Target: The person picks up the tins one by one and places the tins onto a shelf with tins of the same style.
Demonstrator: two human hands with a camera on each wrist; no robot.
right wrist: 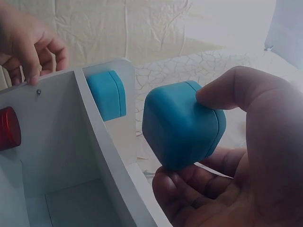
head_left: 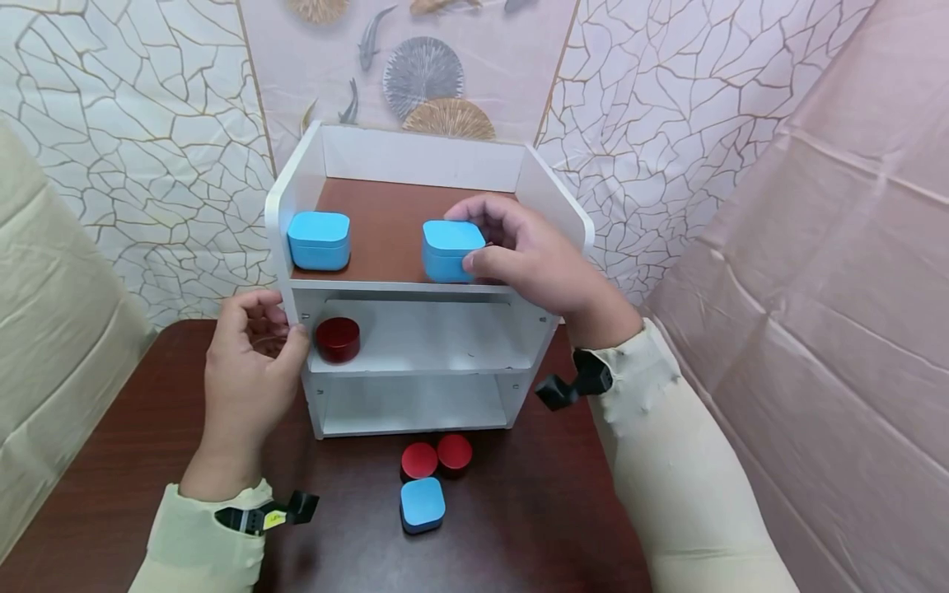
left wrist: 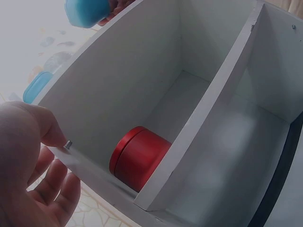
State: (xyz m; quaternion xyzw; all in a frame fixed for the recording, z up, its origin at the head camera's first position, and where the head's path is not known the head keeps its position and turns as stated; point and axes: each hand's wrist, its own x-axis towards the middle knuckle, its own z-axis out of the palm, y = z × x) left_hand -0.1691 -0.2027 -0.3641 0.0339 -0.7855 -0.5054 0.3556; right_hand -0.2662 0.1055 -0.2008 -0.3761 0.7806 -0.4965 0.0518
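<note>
My right hand [head_left: 530, 255] pinches a blue square lidded tin [head_left: 449, 262] between thumb and fingers, over the front of the brown top board [head_left: 385, 247] of a small white shelf unit [head_left: 423, 329]. A second blue tin [head_left: 319, 247] sits at the left end of that board. My left hand [head_left: 252, 362] grips the left side panel at its front edge; its thumb [left wrist: 49, 127] lies by a metal pin, with the fingers curled on the panel's outer side. Just inside, on the middle shelf, stands a round red tin [left wrist: 142, 156].
On the dark wooden table [head_left: 519, 527] before the unit, two red round tins [head_left: 419, 461] stand side by side. A third blue tin [head_left: 423, 504] is just in front of them. Patterned cloth [head_left: 148, 148] hangs behind, and pink cloth [head_left: 801, 288] at the right.
</note>
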